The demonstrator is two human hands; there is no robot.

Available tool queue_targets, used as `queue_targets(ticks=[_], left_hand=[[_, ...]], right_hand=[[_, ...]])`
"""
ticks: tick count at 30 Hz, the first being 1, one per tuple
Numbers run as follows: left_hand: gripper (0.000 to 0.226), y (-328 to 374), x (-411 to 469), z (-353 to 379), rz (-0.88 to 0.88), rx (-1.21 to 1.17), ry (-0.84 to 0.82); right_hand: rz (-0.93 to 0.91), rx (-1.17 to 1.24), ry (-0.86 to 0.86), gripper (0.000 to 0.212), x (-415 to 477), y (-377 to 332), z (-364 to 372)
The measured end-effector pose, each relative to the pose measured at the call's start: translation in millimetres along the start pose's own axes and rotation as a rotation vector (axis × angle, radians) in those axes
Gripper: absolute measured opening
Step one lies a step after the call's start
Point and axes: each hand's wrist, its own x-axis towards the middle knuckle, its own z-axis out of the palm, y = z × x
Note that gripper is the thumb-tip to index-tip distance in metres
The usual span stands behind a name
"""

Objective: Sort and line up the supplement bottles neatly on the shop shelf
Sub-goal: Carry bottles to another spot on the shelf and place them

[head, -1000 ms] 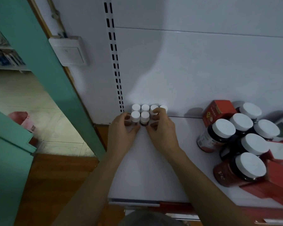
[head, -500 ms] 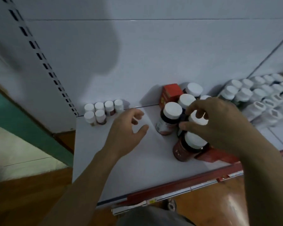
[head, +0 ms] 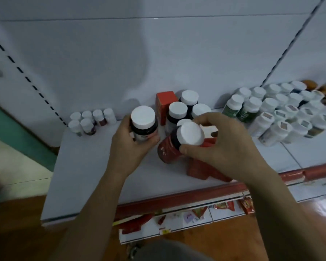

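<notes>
My left hand (head: 130, 147) grips a dark bottle with a white cap (head: 143, 123), upright on the white shelf (head: 87, 166). My right hand (head: 222, 146) holds a red-labelled bottle with a white cap (head: 177, 144) that is tilted towards me. Behind them stand three more white-capped dark bottles (head: 177, 112) and a red box (head: 165, 104) against the back wall. Several small white-capped bottles (head: 90, 119) are lined up in two rows at the shelf's far left.
Many white and green bottles (head: 282, 112) crowd the shelf to the right. Red cartons (head: 205, 170) lie flat under my right wrist near the red shelf edge (head: 177, 198). A lower shelf with packets (head: 194, 215) shows below. A teal door frame (head: 17, 132) stands on the left.
My left hand moved right from open shelf space and took hold of the dark bottle. My right hand closed round the red-labelled bottle and tipped it. The view shifted right from the small bottles.
</notes>
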Motion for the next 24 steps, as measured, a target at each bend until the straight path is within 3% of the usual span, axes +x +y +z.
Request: queue_targets(ticks=[5,9,13,18,24], left_hand=[[0.065,77,-35,20,0.116,-0.092,0.222],[0.066,131,-56,95,0.268,-0.231,0.296],[0.067,179,-73,210,0.294,-0.334,0.093],[0.075,224,-82,327,0.317,-0.308,-0.207],[0.072,248,-80,464,0.254,-0.351,-0.331]], right_hand=[[0.122,1.005,0.107,0.035,-16,53,-60],[0.263,1.383,0.123,0.051,-52,109,-117],[0.445,1.353,0.327,0.057,-115,173,-186],[0.495,1.120,0.768,0.044,-192,267,-271],[0.509,0.802,0.995,0.040,-260,361,-359]])
